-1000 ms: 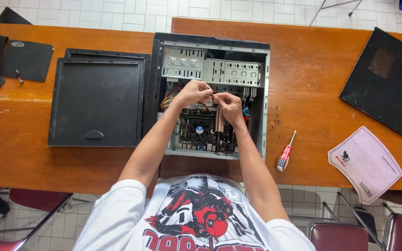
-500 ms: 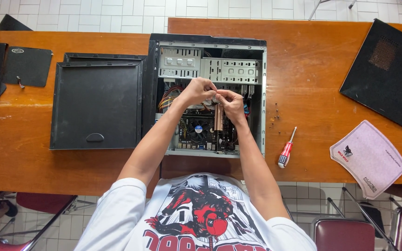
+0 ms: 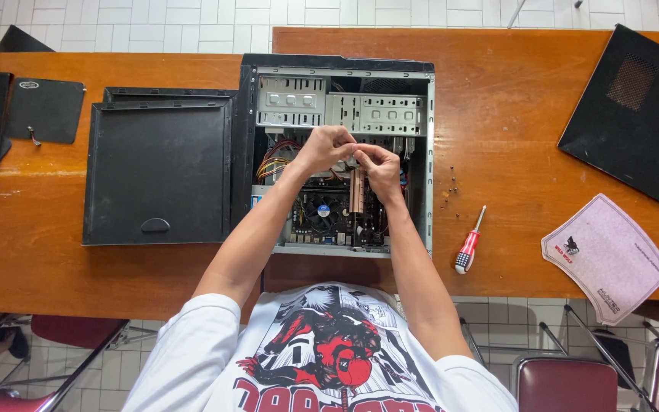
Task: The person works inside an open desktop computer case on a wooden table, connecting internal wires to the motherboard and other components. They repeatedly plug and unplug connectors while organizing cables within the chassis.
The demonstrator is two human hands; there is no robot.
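Both met mid-frame over the open computer case [image 3: 337, 156], left hand [image 3: 326, 149] and right hand [image 3: 379, 168] pinched shut on a small connector [image 3: 355, 155], kept above the motherboard [image 3: 329, 217].

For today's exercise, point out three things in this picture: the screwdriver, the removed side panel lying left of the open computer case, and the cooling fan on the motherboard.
screwdriver [image 3: 464, 256], head view, on its red and white handle.
side panel [image 3: 158, 172], head view, on the middle of its flat black face.
cooling fan [image 3: 320, 213], head view, on the hub of the black fan.
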